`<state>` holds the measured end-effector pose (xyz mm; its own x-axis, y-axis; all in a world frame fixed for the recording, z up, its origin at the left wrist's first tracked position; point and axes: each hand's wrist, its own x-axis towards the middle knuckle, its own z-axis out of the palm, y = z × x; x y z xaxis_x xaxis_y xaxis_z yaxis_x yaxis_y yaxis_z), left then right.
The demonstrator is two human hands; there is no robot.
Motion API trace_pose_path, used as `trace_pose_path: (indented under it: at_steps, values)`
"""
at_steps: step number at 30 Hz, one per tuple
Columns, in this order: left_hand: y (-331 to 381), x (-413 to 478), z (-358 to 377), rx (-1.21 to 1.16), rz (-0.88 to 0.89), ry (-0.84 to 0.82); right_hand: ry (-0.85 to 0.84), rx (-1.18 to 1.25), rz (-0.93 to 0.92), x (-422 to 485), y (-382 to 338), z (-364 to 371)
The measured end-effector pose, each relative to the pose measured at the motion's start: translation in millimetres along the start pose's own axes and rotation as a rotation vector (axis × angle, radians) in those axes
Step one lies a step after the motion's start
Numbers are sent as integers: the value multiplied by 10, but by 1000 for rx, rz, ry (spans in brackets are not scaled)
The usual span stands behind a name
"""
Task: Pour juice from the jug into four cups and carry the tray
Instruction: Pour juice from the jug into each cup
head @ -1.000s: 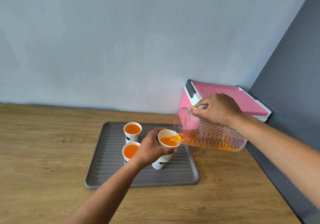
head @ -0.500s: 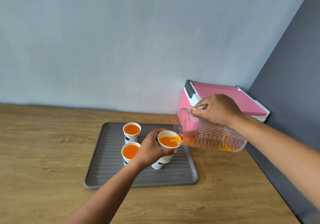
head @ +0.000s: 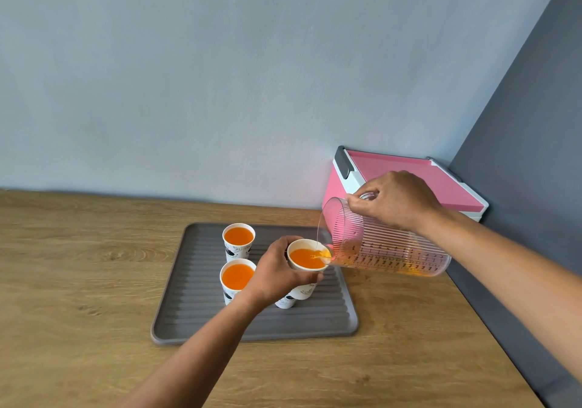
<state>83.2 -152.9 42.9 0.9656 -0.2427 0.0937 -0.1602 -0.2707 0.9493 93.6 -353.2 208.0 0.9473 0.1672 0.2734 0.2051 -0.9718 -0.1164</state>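
Grey tray (head: 195, 322) on wooden table (head: 78, 281), blue-grey wall (head: 220, 76) behind

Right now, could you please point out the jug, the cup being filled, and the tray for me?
jug (head: 393, 251): head view, on its ribbed clear side wall.
cup being filled (head: 305, 259): head view, on the juice surface inside its rim.
tray (head: 201, 300): head view, on a bare ribbed part of its floor.

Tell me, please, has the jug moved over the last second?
No. The jug remains tilted, its lip over the held cup, in the same place against the pink box.
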Motion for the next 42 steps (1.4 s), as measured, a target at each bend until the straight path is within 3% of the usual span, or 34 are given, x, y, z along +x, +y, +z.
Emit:
trace_pose_path:
  at_steps: [32, 42]
  values:
    - [-51, 54, 63, -14, -10, -3, -3, 50, 10, -13, 134, 69]
    - [-1, 195, 27, 7, -2, 23, 109, 419, 234, -90, 524, 290]
